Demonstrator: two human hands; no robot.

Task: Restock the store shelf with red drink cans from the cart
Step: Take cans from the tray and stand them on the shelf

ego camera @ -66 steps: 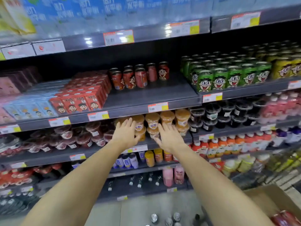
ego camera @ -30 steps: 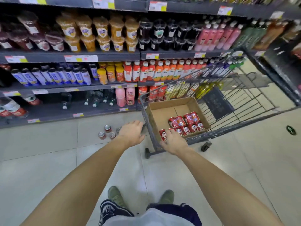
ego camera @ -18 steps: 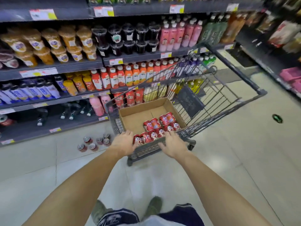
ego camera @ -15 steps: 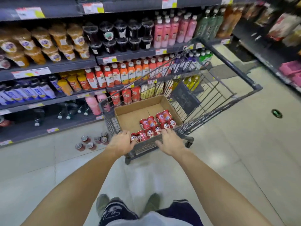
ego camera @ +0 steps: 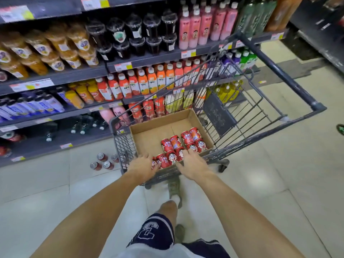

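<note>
Several red drink cans point(ego camera: 176, 144) with a cartoon face lie on their sides in the near right part of an open cardboard box point(ego camera: 150, 135). The box sits in a dark wire cart point(ego camera: 279, 72) in front of me. My left hand point(ego camera: 142, 167) reaches over the cart's near rim, fingers spread and touching the leftmost cans. My right hand point(ego camera: 191, 162) lies over the cans in the front row, fingers apart. Neither hand has lifted a can.
Shelves point(ego camera: 55, 79) of bottled and cupped drinks run along the left and far side. A few cans point(ego camera: 104, 162) stand on the tiled floor left of the cart. My feet and legs are just behind the cart. Another shelf unit stands at far right.
I have turned from the upper shelf down to the cart. Both hands have moved forward over the cart's rim onto the red cans in the box.
</note>
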